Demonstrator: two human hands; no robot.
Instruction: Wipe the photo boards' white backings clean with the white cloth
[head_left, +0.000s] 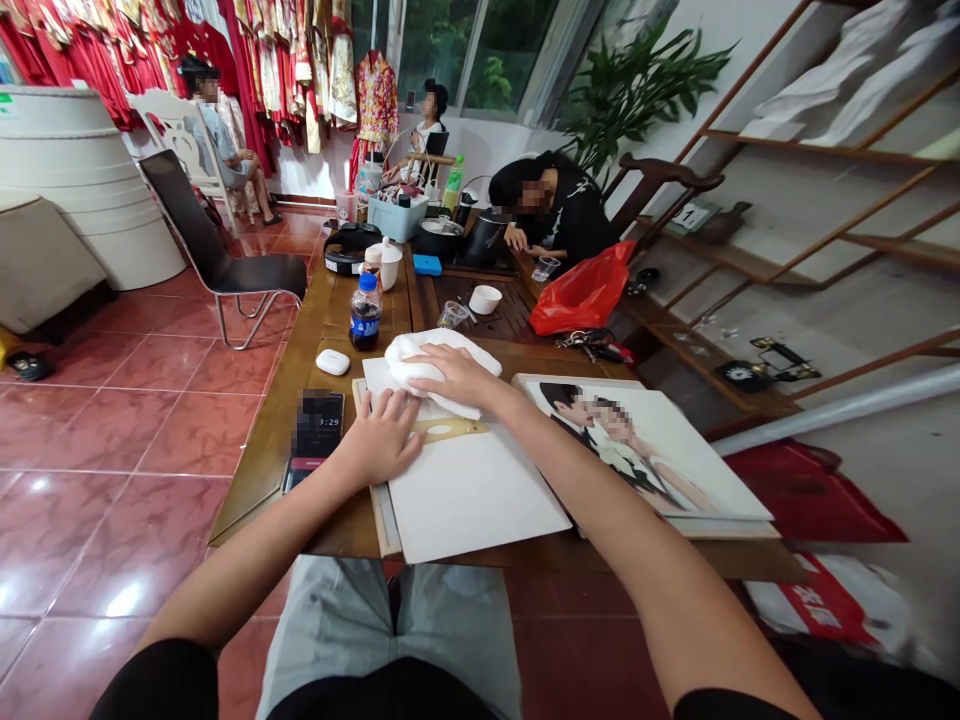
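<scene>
right hand (450, 374) lies over the cloth (400, 350), fingers out pretty straight, not wrapped round it; left hand (384, 440) is spread wide, gripping nothing; cloth's on the board's (476, 490) far end

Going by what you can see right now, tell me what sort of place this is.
Probably a bridal or wedding-photo shop: ornate red and gold garments hang along the far wall, and a large picture of a couple lies on the wooden table.
</scene>
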